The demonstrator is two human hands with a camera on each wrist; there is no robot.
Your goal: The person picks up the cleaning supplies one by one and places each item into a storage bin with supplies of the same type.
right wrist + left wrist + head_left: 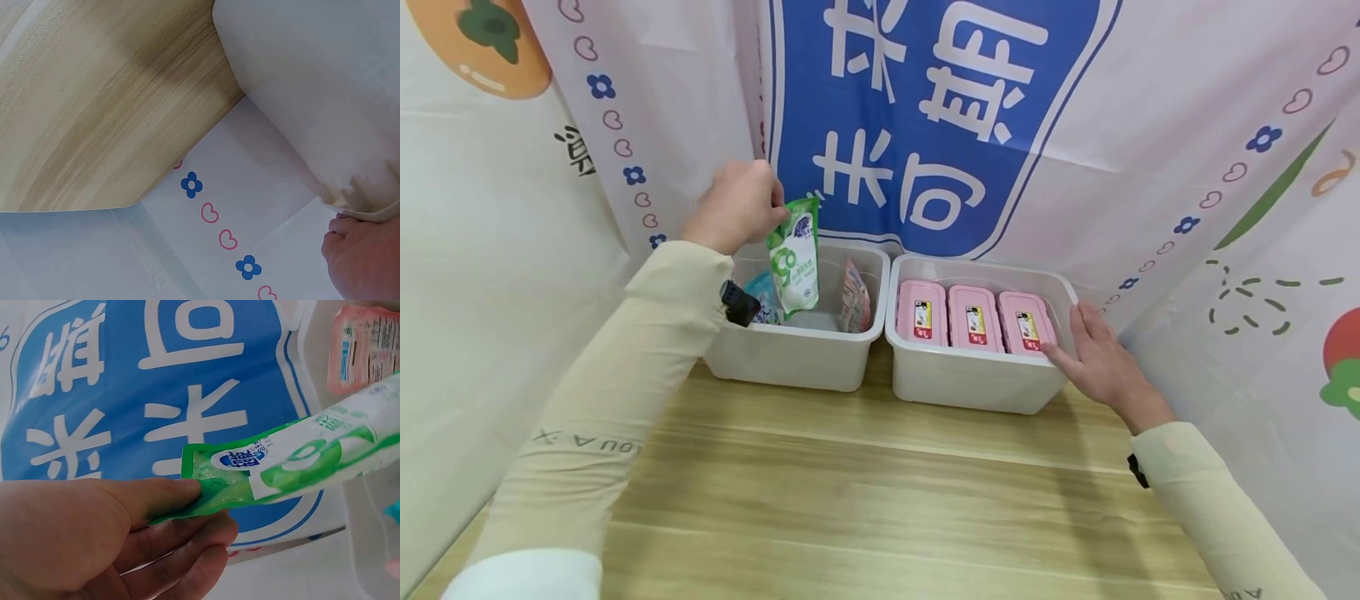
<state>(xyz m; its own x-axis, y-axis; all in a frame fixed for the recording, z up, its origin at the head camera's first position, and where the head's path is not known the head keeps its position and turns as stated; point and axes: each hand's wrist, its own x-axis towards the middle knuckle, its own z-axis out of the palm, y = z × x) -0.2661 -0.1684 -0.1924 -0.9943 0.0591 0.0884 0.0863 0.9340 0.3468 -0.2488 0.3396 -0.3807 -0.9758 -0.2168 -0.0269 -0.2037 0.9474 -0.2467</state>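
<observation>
My left hand (737, 204) pinches the top corner of a green-and-white refill pouch (796, 262) between thumb and fingers. The pouch hangs upright over the left white bin (790, 354), its lower end inside the rim. In the left wrist view the hand (119, 531) holds the pouch's green edge (275, 469). A blue pouch (763, 296) and a pink pouch (855, 300) stand in that bin. My right hand (1105, 358) rests at the right bin's (970, 379) right rim, fingers extended along its side. In the right wrist view the hand (365, 256) touches the rim.
Inside the right bin stand three pink lidded boxes (976, 321) in a row. Both bins sit side by side at the back of a wooden table (865, 492). Printed cloth (1150, 100) walls in the back and sides.
</observation>
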